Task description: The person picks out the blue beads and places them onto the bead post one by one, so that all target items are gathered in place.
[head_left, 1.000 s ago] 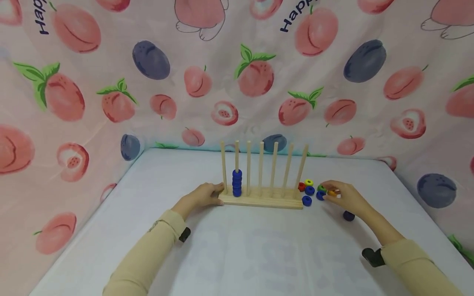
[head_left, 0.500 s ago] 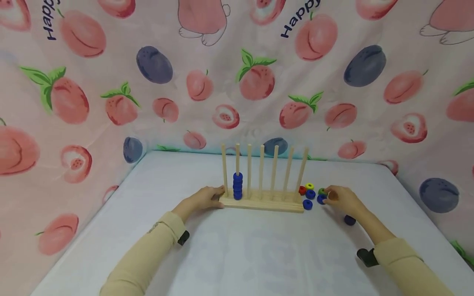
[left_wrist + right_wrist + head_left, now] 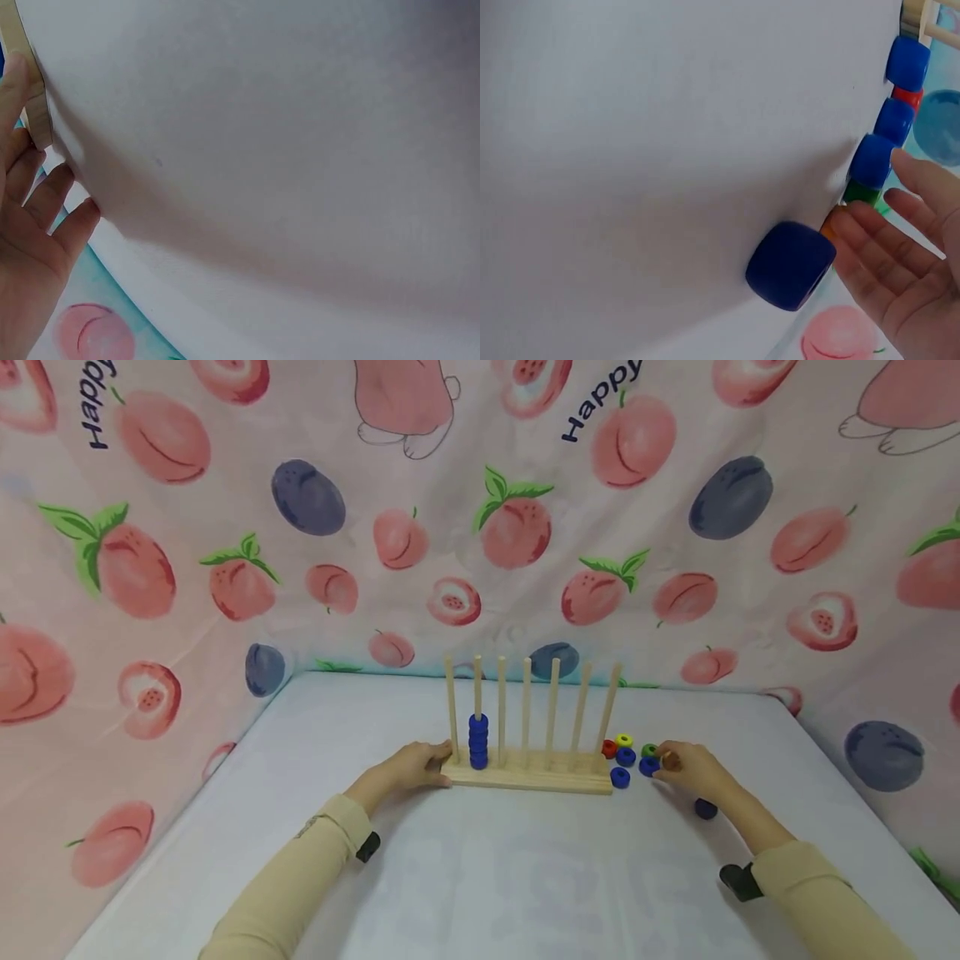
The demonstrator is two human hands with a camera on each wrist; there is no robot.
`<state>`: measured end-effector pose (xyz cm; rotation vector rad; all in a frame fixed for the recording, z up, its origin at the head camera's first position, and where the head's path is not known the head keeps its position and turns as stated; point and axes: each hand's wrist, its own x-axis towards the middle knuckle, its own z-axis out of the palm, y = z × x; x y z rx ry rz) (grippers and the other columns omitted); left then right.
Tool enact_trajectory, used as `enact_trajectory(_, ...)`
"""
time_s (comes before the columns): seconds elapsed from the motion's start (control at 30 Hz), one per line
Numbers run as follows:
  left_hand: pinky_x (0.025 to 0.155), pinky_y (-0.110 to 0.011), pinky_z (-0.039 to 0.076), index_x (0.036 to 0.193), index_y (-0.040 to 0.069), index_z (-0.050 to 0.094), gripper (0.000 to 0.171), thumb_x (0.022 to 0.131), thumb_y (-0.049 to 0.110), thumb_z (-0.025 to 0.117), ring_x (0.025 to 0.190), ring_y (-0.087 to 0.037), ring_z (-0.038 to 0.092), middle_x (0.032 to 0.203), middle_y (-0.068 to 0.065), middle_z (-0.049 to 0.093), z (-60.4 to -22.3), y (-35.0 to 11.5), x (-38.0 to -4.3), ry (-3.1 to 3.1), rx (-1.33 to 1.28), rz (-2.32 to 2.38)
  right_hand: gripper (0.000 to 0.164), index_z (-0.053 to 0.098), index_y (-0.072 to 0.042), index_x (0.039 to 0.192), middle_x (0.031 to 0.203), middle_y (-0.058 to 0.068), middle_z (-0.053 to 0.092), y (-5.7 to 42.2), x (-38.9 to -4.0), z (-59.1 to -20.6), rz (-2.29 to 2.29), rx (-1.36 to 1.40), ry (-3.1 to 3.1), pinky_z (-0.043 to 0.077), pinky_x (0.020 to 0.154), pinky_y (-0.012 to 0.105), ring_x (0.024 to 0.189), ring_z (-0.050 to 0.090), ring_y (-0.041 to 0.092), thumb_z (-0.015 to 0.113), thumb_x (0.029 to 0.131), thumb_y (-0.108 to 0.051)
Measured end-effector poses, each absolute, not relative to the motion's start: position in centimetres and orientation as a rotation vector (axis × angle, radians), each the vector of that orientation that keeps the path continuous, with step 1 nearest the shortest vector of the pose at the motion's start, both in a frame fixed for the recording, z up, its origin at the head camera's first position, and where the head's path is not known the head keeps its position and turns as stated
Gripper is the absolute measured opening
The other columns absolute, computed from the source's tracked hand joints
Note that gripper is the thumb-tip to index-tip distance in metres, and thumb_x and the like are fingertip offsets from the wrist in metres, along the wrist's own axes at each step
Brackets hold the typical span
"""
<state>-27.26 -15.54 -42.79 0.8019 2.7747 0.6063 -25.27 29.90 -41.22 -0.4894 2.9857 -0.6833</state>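
Observation:
My left hand [image 3: 408, 766] grips the left end of a wooden peg rack [image 3: 525, 782], thumb in front and fingers behind. Blue beads [image 3: 478, 742] are stacked on the rack's second peg from the left; the other pegs are bare. To the right of the rack, my right hand [image 3: 693, 768] reaches in at a cluster of loose beads. Its thumb tip is right at a blue bead [image 3: 871, 161], with the other fingers spread loosely. A green bead [image 3: 862, 193] shows beyond that one. Part of an orange bead [image 3: 827, 226] shows by the fingertips; the hand hides it in the head view.
Between rack and right hand lie a red bead [image 3: 609, 749], a yellow bead [image 3: 624, 741] and two blue beads [image 3: 620, 777]. A separate dark blue bead [image 3: 705, 809] sits under the right wrist. Fruit-print cloth [image 3: 517, 531] hangs behind the white table [image 3: 525, 877].
My right hand has shifted slightly left toward the blue and green beads, and the orange bead has become hidden behind it in the head view. The left hand keeps its grip on the rack.

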Motion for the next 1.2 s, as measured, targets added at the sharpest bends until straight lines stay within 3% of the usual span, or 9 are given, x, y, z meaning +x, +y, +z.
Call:
enact_trajectory(0.33,0.110,-0.048,0.035,0.136,-0.002,0.045,0.066,0.084,0.030,0.070,0.131,-0.038,0.043,0.143,-0.018,0.042,-42.9,-15.7,-27.4,2.779,0.811,0.578,0.028,0.059,0.011,0.103,0.079,0.013,0.063,29.1,-25.5,-41.5,-0.656,-0.366,2.979,0.049,0.061,0.032,0.071,0.056,0.019,0.067,0.082,-0.006)
enact_trajectory(0.57,0.110,-0.048,0.035,0.137,0.000,0.045,0.066,0.085,0.033,0.068,0.131,-0.039,0.043,0.144,-0.016,0.041,-43.4,-15.8,-27.6,2.786,0.808,0.572,0.026,0.059,0.007,0.095,0.078,0.012,0.062,28.6,-25.6,-41.4,-0.664,-0.394,2.968,0.048,0.061,0.031,0.070,0.054,0.019,0.072,0.079,-0.009)
enact_trajectory(0.73,0.110,-0.047,0.036,0.138,0.003,0.045,0.070,0.085,0.043,0.065,0.130,-0.039,0.043,0.144,-0.016,0.042,-43.5,-16.2,-27.8,2.769,0.862,0.626,0.031,0.060,0.008,0.099,0.078,0.010,0.061,28.3,-25.6,-41.4,-0.629,-0.396,2.956,0.046,0.061,0.030,0.069,0.051,0.018,0.073,0.078,-0.010)
enact_trajectory(1.03,0.110,-0.050,0.034,0.138,0.000,0.044,0.066,0.085,0.030,0.069,0.131,-0.039,0.042,0.145,-0.017,0.041,-43.4,-15.7,-27.7,2.786,0.774,0.571,0.029,0.062,0.009,0.099,0.082,0.015,0.063,28.3,-25.5,-41.0,-0.627,-0.383,2.966,0.051,0.065,0.037,0.074,0.057,0.022,0.072,0.079,-0.009)
enact_trajectory(1.2,0.110,-0.048,0.036,0.138,0.000,0.043,0.067,0.085,0.032,0.068,0.130,-0.038,0.044,0.145,-0.016,0.041,-43.1,-15.5,-27.7,2.804,0.782,0.522,0.027,0.062,0.007,0.097,0.088,0.020,0.067,28.5,-25.4,-41.0,-0.628,-0.405,2.977,0.054,0.070,0.044,0.080,0.063,0.030,0.072,0.080,-0.011)
